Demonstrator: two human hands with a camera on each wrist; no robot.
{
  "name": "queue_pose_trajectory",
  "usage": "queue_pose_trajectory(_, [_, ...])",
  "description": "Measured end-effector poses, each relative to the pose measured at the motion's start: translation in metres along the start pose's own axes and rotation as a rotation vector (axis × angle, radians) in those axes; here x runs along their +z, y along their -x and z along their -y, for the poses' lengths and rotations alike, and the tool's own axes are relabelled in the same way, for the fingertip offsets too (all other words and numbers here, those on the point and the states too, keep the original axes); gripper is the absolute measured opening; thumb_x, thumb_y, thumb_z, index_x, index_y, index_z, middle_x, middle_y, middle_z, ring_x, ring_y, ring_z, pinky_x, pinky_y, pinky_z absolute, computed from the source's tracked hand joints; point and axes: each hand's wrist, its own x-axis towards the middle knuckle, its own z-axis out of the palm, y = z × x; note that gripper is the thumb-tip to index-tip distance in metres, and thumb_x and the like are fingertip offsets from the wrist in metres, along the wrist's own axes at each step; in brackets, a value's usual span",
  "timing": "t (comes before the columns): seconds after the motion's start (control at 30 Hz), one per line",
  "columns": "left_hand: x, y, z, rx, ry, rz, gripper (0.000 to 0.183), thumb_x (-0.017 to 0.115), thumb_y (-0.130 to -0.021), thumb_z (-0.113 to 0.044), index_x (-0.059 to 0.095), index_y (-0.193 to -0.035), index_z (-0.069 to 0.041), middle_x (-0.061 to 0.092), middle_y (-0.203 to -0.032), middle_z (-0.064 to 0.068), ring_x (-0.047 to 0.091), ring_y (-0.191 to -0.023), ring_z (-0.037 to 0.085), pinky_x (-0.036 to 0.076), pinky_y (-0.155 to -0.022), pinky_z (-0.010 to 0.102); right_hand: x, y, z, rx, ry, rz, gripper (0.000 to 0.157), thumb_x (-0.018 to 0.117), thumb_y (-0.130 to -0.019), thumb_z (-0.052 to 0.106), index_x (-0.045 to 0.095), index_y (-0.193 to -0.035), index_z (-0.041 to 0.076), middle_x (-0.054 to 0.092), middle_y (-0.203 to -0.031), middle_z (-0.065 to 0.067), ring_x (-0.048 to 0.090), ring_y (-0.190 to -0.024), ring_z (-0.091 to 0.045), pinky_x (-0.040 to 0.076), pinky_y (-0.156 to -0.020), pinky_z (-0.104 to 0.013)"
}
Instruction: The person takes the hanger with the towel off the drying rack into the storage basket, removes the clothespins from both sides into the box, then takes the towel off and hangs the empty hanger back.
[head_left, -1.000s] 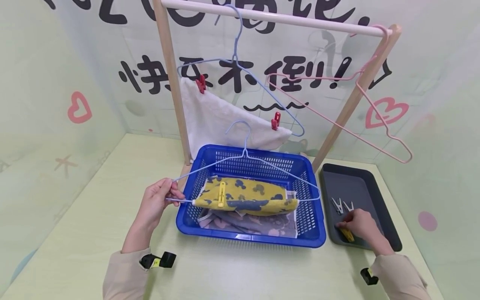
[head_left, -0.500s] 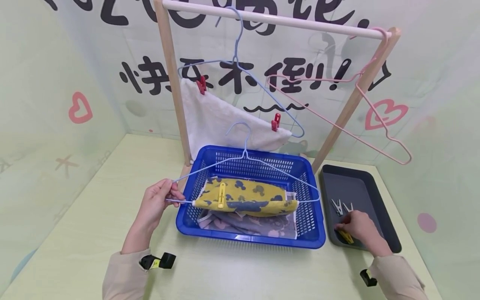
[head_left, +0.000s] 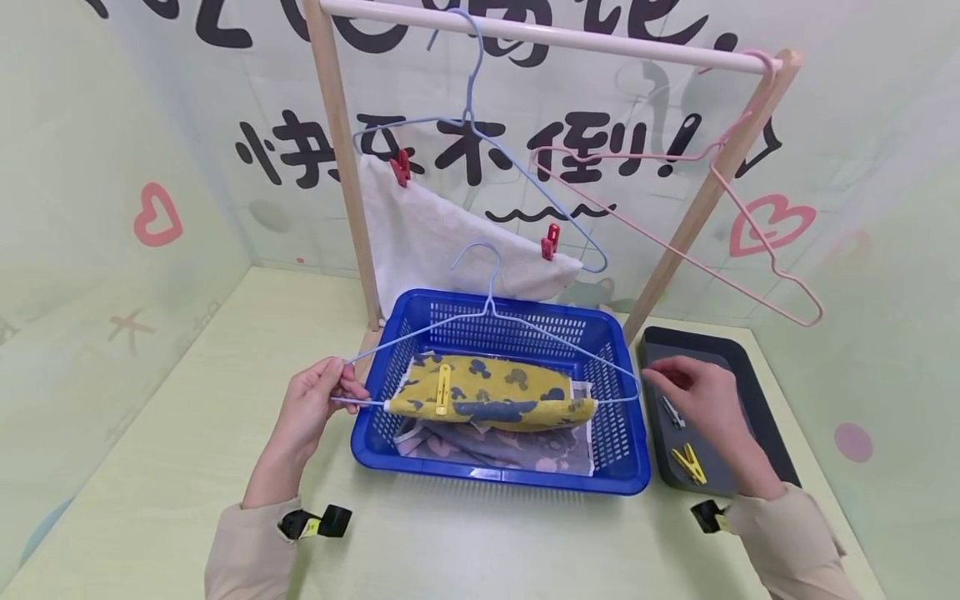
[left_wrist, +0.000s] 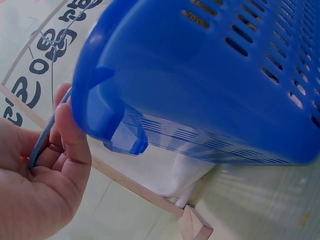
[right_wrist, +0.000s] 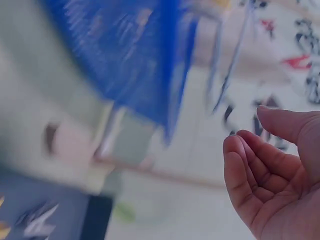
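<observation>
My left hand grips the left end of a blue wire hanger that lies over the blue basket; the left wrist view shows the fingers curled round the wire. A yellow cloth with blue-grey patches is folded over the hanger's bottom bar. One yellow clothespin sits on the cloth's left part. My right hand is over the dark tray, to the right of the hanger's right end. In the right wrist view its thumb and loosely bent fingers stand apart, with nothing between them.
Another yellow clothespin and grey-white clothespins lie in the tray. Grey patterned cloth lies in the basket. Behind stands a rack with a white rod; a blue hanger holds a white cloth by red clothespins, and a pink hanger hangs right.
My right hand has left the yellow clothespin in the tray and moved up toward the hanger's right end. The left hand, the hanger and the yellow cloth stay in place.
</observation>
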Motion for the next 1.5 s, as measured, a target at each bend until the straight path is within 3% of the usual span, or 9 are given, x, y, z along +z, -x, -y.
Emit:
queue_pose_trajectory(0.33, [0.000,0.001,0.000,0.014,0.001,0.003,0.033,0.038,-0.102,-0.026,0.053,-0.081,-0.006,0.066,-0.067,-0.003,0.063,-0.060,0.008,0.049,-0.052,0.019,0.036,-0.026,0.071,-0.139,-0.239,0.193,0.016,0.072,-0.083,0.014,0.070,-0.094,0.002,0.068,-0.082,-0.005,0.057,-0.064,-0.013,0.051,-0.058,-0.020])
queue_pose_trajectory(0.57, [0.000,0.001,-0.002,0.006,-0.007,0.005,0.034,0.038,-0.102,-0.027,0.053,-0.082,-0.005,0.066,-0.067,-0.003,0.063,-0.060,0.008,0.050,-0.052,0.020,0.064,-0.040,0.107,-0.266,-0.289,0.266,0.014,0.073,-0.083,0.013,0.071,-0.091,0.003,0.068,-0.078,-0.003,0.059,-0.064,-0.009,0.052,-0.058,-0.022])
queue_pose_trajectory(0.7, [0.001,0.001,-0.002,0.006,-0.007,-0.001,0.033,0.038,-0.102,-0.026,0.053,-0.081,-0.005,0.066,-0.066,-0.003,0.063,-0.059,0.009,0.049,-0.052,0.020,0.078,-0.046,0.124,-0.284,-0.289,0.330,0.015,0.071,-0.084,0.016,0.072,-0.091,0.002,0.068,-0.078,-0.002,0.058,-0.064,-0.008,0.051,-0.059,-0.021])
queue_pose_trajectory(1.17, [0.002,0.002,-0.005,0.016,-0.003,0.001,0.033,0.038,-0.102,-0.025,0.053,-0.080,-0.006,0.066,-0.066,-0.003,0.063,-0.059,0.008,0.049,-0.052,0.019,0.111,-0.056,0.156,-0.222,-0.324,0.525,0.022,0.068,-0.087,0.021,0.071,-0.096,0.001,0.067,-0.075,-0.004,0.054,-0.059,-0.008,0.047,-0.055,-0.018])
queue_pose_trajectory(1.33, [0.003,0.001,-0.005,0.010,-0.007,-0.001,0.033,0.037,-0.103,-0.024,0.053,-0.081,-0.005,0.066,-0.066,-0.003,0.063,-0.060,0.008,0.049,-0.051,0.019,0.115,-0.058,0.158,-0.186,-0.350,0.549,0.019,0.064,-0.090,0.019,0.071,-0.094,0.001,0.067,-0.073,-0.011,0.049,-0.054,-0.008,0.042,-0.049,-0.018])
queue_pose_trajectory(1.5, [0.002,0.001,-0.005,0.000,-0.012,-0.004,0.033,0.037,-0.103,-0.024,0.052,-0.081,-0.004,0.066,-0.066,-0.003,0.063,-0.059,0.008,0.049,-0.051,0.020,0.117,-0.056,0.158,-0.156,-0.375,0.514,0.016,0.065,-0.089,0.018,0.071,-0.091,0.003,0.065,-0.071,-0.006,0.051,-0.055,-0.009,0.044,-0.049,-0.020])
